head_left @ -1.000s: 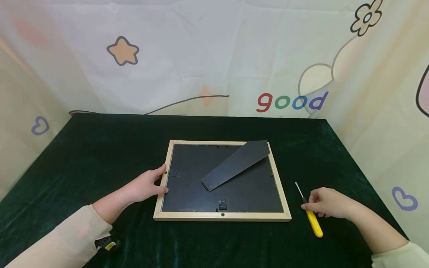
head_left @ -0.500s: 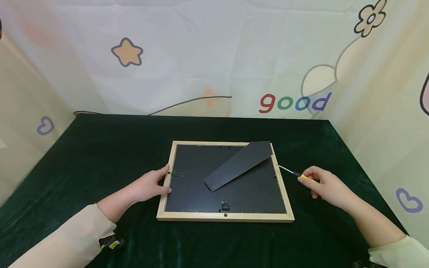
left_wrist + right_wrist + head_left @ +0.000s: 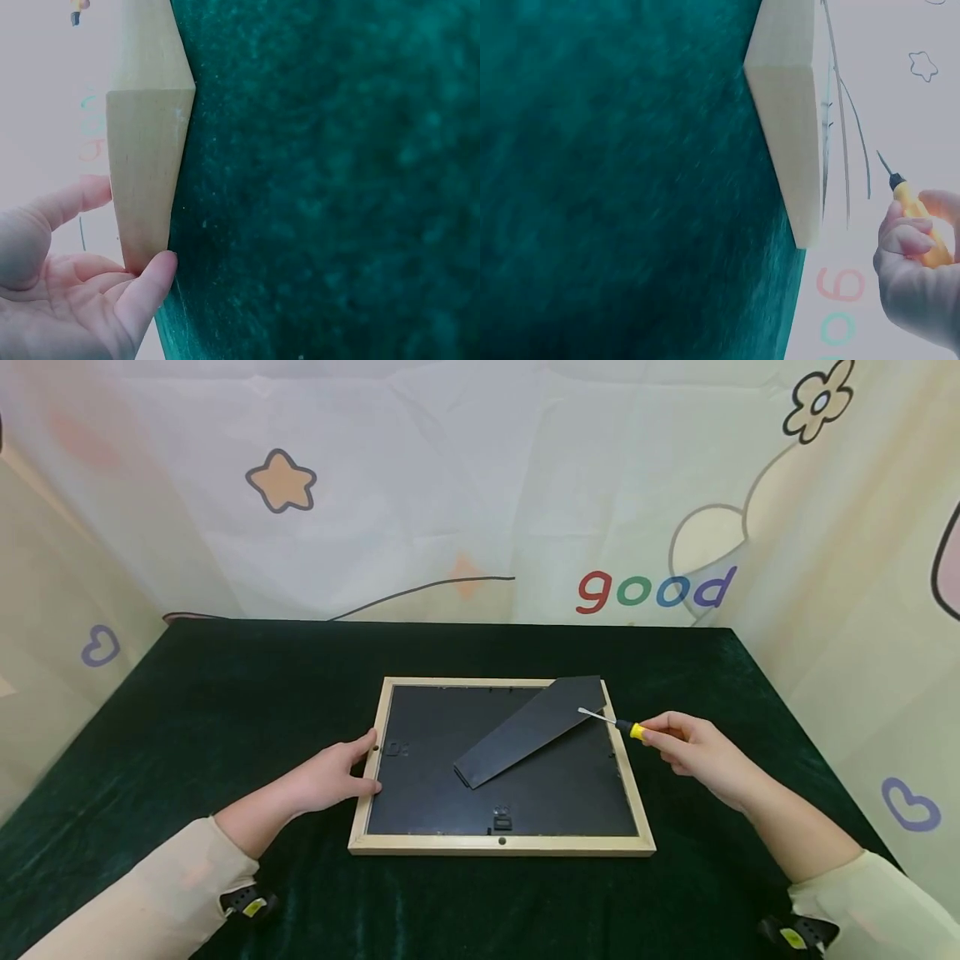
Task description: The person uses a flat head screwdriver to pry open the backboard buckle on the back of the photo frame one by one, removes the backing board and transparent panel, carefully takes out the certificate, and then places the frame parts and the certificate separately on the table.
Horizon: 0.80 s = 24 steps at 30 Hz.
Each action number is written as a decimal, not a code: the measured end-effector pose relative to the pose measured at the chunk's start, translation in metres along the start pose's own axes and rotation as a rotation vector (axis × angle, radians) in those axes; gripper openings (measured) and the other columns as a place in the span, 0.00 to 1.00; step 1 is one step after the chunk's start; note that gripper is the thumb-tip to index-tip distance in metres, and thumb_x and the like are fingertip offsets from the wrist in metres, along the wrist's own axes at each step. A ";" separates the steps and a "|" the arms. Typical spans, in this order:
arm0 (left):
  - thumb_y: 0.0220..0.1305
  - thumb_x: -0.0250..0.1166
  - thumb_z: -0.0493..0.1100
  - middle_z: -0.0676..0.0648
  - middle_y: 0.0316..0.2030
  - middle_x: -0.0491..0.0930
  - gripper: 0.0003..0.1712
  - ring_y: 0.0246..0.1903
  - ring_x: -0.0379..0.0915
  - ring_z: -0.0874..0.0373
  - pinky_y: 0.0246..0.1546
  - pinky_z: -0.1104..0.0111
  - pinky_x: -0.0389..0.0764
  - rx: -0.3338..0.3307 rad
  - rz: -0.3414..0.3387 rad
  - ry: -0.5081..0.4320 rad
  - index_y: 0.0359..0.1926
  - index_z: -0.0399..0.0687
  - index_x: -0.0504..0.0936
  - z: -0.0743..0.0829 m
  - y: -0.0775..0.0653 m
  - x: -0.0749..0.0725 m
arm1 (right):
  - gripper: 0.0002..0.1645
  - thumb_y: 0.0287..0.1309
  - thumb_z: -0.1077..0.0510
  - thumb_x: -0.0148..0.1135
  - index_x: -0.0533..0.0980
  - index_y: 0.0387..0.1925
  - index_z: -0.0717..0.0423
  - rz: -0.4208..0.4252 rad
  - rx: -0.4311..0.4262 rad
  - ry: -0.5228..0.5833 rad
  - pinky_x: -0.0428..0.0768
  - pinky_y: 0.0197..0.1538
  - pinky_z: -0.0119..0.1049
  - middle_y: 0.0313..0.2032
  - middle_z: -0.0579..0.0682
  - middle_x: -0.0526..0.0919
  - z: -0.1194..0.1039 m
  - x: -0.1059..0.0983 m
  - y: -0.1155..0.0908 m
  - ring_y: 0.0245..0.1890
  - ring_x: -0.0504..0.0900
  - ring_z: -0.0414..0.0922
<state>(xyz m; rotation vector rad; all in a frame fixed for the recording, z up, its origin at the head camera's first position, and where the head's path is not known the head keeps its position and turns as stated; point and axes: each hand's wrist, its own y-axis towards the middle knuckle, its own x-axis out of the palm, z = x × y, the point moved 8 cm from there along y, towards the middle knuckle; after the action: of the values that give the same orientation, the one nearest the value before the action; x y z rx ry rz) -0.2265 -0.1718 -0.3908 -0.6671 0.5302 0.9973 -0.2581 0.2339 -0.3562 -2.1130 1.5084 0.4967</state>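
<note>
A picture frame (image 3: pixel 501 843) with a light wood border lies face down on the dark green cloth, its black backing (image 3: pixel 427 718) upward. A black easel stand (image 3: pixel 525 735) slants across the backing to the upper right corner. At the left border, my left hand (image 3: pixel 322 777) grips the frame's edge; in the left wrist view its thumb and a finger meet the wooden side (image 3: pixel 146 172). My right hand (image 3: pixel 697 752) holds a screwdriver (image 3: pixel 624 727) by its yellow handle (image 3: pixel 919 221). The metal tip appears over the stand's upper right part in the head view, while the right wrist view has it raised above the frame.
Dark green cloth (image 3: pixel 247 693) covers the table around the frame. Behind and at both sides hangs a pale printed curtain (image 3: pixel 420 485). Small metal tabs and a black hanger (image 3: pixel 502 821) sit along the backing's edges.
My right hand has lifted the screwdriver from beside the frame and moved it up and left, turning its tip toward the stand. The left hand stays at the left border.
</note>
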 end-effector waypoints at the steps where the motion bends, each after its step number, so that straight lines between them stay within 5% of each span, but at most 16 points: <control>1: 0.61 0.63 0.41 0.32 0.68 0.51 0.45 0.65 0.53 0.40 0.59 0.50 0.62 0.004 -0.002 0.004 0.70 0.30 0.46 0.000 0.000 0.000 | 0.26 0.66 0.47 0.52 0.70 0.52 0.65 0.009 0.001 0.015 0.74 0.33 0.32 0.42 0.62 0.71 -0.001 0.000 0.002 0.32 0.69 0.50; 7: 0.62 0.62 0.43 0.33 0.67 0.54 0.45 0.60 0.62 0.44 0.58 0.49 0.65 0.036 -0.024 0.069 0.70 0.31 0.47 0.000 0.000 -0.002 | 0.28 0.62 0.43 0.56 0.74 0.51 0.63 0.073 -0.051 0.070 0.74 0.33 0.32 0.42 0.65 0.74 -0.010 0.001 0.013 0.29 0.71 0.52; 15: 0.60 0.64 0.48 0.36 0.68 0.54 0.48 0.57 0.64 0.49 0.57 0.51 0.67 0.062 -0.082 0.163 0.70 0.33 0.47 0.001 0.000 -0.003 | 0.26 0.62 0.48 0.58 0.75 0.52 0.64 0.047 -0.092 0.086 0.77 0.39 0.31 0.42 0.65 0.75 -0.025 0.011 0.023 0.37 0.72 0.57; 24: 0.55 0.65 0.57 0.35 0.71 0.42 0.55 0.68 0.37 0.36 0.63 0.44 0.52 0.064 -0.131 0.255 0.71 0.34 0.45 0.000 -0.005 -0.006 | 0.24 0.59 0.50 0.61 0.77 0.51 0.62 -0.027 -0.088 0.070 0.77 0.45 0.39 0.42 0.64 0.75 -0.043 0.031 0.040 0.38 0.74 0.54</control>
<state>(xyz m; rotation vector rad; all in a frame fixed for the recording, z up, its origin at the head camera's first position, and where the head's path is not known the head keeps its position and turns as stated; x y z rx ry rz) -0.2246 -0.1772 -0.3847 -0.7666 0.7288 0.7735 -0.2856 0.1745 -0.3459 -2.2367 1.5200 0.4920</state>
